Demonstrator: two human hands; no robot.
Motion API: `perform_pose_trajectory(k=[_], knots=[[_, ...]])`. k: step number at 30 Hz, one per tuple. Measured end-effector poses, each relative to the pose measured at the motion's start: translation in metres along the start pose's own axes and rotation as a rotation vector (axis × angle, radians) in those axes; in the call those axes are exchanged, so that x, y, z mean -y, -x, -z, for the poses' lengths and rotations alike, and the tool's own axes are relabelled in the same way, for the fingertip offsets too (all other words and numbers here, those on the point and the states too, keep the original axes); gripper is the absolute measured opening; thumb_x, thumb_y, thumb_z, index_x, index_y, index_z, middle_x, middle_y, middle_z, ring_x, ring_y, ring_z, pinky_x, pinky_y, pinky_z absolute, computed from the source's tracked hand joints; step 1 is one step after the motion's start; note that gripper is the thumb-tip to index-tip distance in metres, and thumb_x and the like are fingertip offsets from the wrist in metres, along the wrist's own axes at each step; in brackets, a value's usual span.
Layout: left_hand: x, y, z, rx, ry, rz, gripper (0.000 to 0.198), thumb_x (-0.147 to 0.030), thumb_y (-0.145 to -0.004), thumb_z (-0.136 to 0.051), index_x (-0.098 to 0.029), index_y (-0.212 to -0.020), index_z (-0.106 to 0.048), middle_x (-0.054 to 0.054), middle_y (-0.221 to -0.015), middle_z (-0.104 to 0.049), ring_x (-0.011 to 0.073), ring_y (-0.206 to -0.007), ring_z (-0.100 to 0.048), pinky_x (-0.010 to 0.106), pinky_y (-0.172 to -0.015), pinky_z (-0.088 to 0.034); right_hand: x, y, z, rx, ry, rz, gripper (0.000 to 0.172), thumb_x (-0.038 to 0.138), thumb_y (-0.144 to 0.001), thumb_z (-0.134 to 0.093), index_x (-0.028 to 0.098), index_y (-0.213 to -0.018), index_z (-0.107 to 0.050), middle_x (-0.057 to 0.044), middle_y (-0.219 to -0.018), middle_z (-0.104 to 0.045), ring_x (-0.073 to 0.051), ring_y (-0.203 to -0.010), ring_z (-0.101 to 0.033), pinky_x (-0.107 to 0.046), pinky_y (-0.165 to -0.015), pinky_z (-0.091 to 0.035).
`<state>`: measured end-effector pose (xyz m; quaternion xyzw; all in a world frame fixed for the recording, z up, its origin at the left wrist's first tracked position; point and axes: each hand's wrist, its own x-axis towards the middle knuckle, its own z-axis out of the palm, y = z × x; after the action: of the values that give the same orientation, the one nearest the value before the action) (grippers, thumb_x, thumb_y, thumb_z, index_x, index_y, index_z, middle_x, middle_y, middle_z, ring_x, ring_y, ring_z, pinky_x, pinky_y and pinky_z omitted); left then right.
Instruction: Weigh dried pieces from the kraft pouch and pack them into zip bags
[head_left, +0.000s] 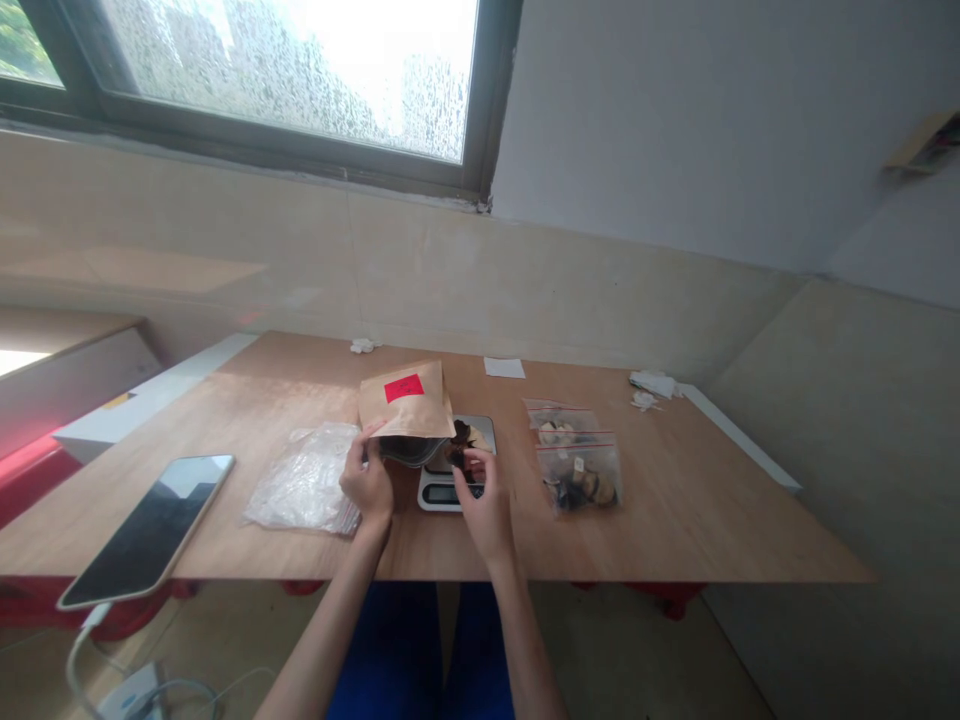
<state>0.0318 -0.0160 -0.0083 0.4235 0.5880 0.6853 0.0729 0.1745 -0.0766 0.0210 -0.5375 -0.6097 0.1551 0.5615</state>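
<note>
A brown paper pouch [409, 405] with a red label is tipped with its open mouth toward me, and my left hand [367, 480] grips its lower left edge. Beside the mouth, my right hand [484, 495] pinches a dark dried piece [456, 457] over a small digital scale [442, 497]. More dark and pale dried pieces [472, 438] lie on the scale's plate. The pouch covers the scale's left part.
Two zip bags of dried pieces [581, 475] lie to the right. Clear plastic bags [304, 480] and a large phone [150, 530] with a cable are at left. A white paper [504, 368] and crumpled scraps [654, 385] sit toward the back of the table [705, 500].
</note>
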Motion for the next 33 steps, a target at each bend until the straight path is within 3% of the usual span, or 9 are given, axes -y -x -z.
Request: perform_pose_trajectory(k=[7, 12, 16, 21, 26, 29, 33], knots=[[-0.002, -0.002, 0.001, -0.009, 0.014, 0.071, 0.028, -0.04, -0.087, -0.043, -0.024, -0.096, -0.065, 0.003, -0.099, -0.068, 0.0173, -0.09, -0.061, 0.027, -0.077, -0.044, -0.002, -0.016, -0.019, 0.144, 0.238, 0.15, 0.011, 0.009, -0.081, -0.053, 0.019, -0.081, -0.059, -0.005, -0.085, -0.063, -0.021, -0.087, -0.055, -0.034, -0.081, -0.044], [-0.003, -0.002, 0.001, -0.019, 0.022, 0.079, 0.029, -0.041, -0.087, -0.043, -0.024, -0.097, -0.065, 0.003, -0.101, -0.068, 0.0173, -0.092, -0.061, 0.027, -0.079, -0.043, -0.01, -0.016, -0.026, 0.183, 0.402, 0.189, 0.013, 0.01, -0.082, -0.053, 0.019, -0.081, -0.062, -0.005, -0.084, -0.065, -0.022, -0.084, -0.053, -0.035, -0.077, -0.043], [-0.004, -0.002, 0.001, -0.026, 0.032, 0.081, 0.028, -0.04, -0.087, -0.044, -0.024, -0.096, -0.065, 0.002, -0.1, -0.068, 0.0167, -0.092, -0.061, 0.026, -0.078, -0.043, -0.011, -0.015, -0.027, 0.143, 0.493, 0.22, 0.014, 0.011, -0.083, -0.053, 0.02, -0.084, -0.064, -0.007, -0.096, -0.062, -0.023, -0.092, -0.052, -0.038, -0.081, -0.042], [-0.007, -0.001, 0.002, -0.009, 0.029, 0.109, 0.027, -0.039, -0.087, -0.044, -0.024, -0.095, -0.065, 0.002, -0.101, -0.068, 0.0165, -0.093, -0.061, 0.026, -0.079, -0.043, 0.009, 0.001, -0.028, 0.032, 0.348, 0.263, 0.021, 0.013, -0.086, -0.044, 0.017, -0.096, -0.061, -0.01, -0.105, -0.055, -0.021, -0.1, -0.05, -0.038, -0.09, -0.042], [-0.005, -0.002, 0.002, 0.013, -0.011, 0.124, 0.025, -0.037, -0.087, -0.044, -0.024, -0.093, -0.065, 0.002, -0.097, -0.069, 0.0165, -0.09, -0.061, 0.026, -0.078, -0.043, 0.033, 0.01, -0.044, 0.254, 0.201, 0.337, 0.028, 0.009, -0.087, -0.037, 0.014, -0.102, -0.06, -0.01, -0.102, -0.058, -0.019, -0.098, -0.052, -0.033, -0.089, -0.046], [-0.002, -0.004, 0.002, 0.019, -0.02, 0.134, 0.024, -0.035, -0.085, -0.046, -0.023, -0.091, -0.066, 0.002, -0.095, -0.069, 0.0169, -0.09, -0.061, 0.027, -0.078, -0.043, 0.039, -0.001, -0.061, 0.388, 0.24, 0.261, 0.029, 0.008, -0.087, -0.035, 0.01, -0.101, -0.06, -0.014, -0.107, -0.06, -0.022, -0.102, -0.053, -0.035, -0.09, -0.046], [-0.002, -0.005, 0.004, 0.02, 0.001, 0.149, 0.024, -0.035, -0.085, -0.046, -0.023, -0.093, -0.065, 0.002, -0.095, -0.069, 0.0168, -0.088, -0.061, 0.027, -0.077, -0.044, 0.043, -0.022, -0.079, 0.457, 0.233, 0.086, 0.026, 0.008, -0.086, -0.038, 0.007, -0.09, -0.064, -0.017, -0.097, -0.065, -0.023, -0.095, -0.06, -0.032, -0.086, -0.047]])
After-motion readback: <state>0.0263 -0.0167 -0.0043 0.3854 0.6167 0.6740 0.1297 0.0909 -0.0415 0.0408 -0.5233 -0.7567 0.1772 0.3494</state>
